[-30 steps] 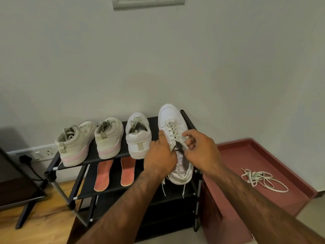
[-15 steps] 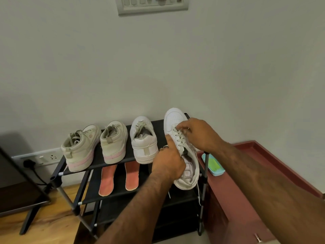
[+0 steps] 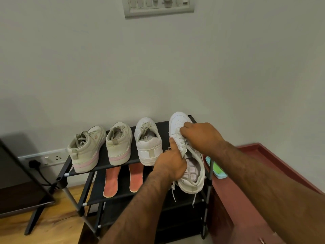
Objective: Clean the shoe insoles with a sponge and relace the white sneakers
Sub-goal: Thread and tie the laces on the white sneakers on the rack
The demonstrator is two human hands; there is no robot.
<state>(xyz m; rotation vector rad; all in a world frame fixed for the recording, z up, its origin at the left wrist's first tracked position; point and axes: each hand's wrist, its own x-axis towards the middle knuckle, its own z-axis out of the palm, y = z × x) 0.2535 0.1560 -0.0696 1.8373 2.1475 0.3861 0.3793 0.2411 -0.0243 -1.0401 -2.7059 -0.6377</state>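
A white sneaker (image 3: 177,121) lies at the right end of the black shoe rack's top shelf (image 3: 116,164), toe to the wall. My left hand (image 3: 171,164) grips its left side at the tongue, index finger pointing up. My right hand (image 3: 198,136) pinches the white lace over the eyelets. Loose lace ends (image 3: 173,192) hang below the heel. Its partner, a second white sneaker (image 3: 148,145), stands just to the left. Two orange insoles (image 3: 123,178) lie on the shelf below. A green and blue sponge (image 3: 217,170) rests on the red cabinet, right of the rack.
Two beige sneakers with pink soles (image 3: 100,148) occupy the left of the top shelf. The red cabinet top (image 3: 255,155) has a raised rim. A wall socket with a black plug (image 3: 34,163) sits low left, beside a dark stand (image 3: 17,191). A switch panel (image 3: 158,6) is overhead.
My right hand has moved from the sneaker's mid-laces up toward the toe end. The view has tilted up and left, so the loose lace on the red cabinet has left the frame.
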